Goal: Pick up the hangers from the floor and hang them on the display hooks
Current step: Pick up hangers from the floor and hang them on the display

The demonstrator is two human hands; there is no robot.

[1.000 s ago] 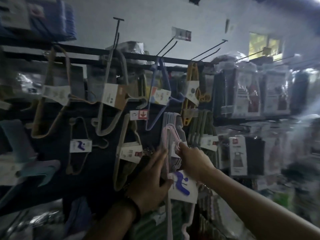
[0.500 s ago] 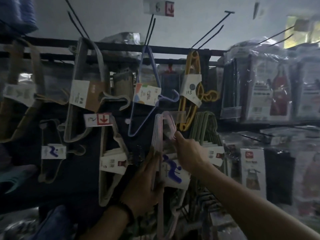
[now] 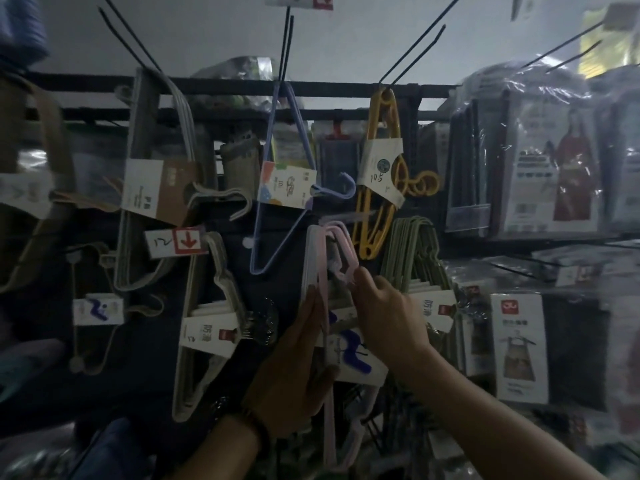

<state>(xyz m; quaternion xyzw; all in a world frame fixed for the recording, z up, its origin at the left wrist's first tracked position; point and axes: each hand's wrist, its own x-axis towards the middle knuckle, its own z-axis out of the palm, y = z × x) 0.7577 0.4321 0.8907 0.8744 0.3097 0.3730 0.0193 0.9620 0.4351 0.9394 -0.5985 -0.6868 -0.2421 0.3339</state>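
Presently pink hangers [image 3: 322, 265] held upright before rack [image 3: 221, 88] middle; bundle's side clasped by left hand [image 3: 294, 368], thumb wrapped round; hooks pinched just above by fingertips of right hand [image 3: 388, 317].

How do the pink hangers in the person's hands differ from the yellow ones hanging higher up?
The pink hangers are held by the left hand and right hand; the yellow hangers dangle from a hook. The pink hangers are slim and pale, the yellow hangers thicker and bright. Both bundles carry a white label.
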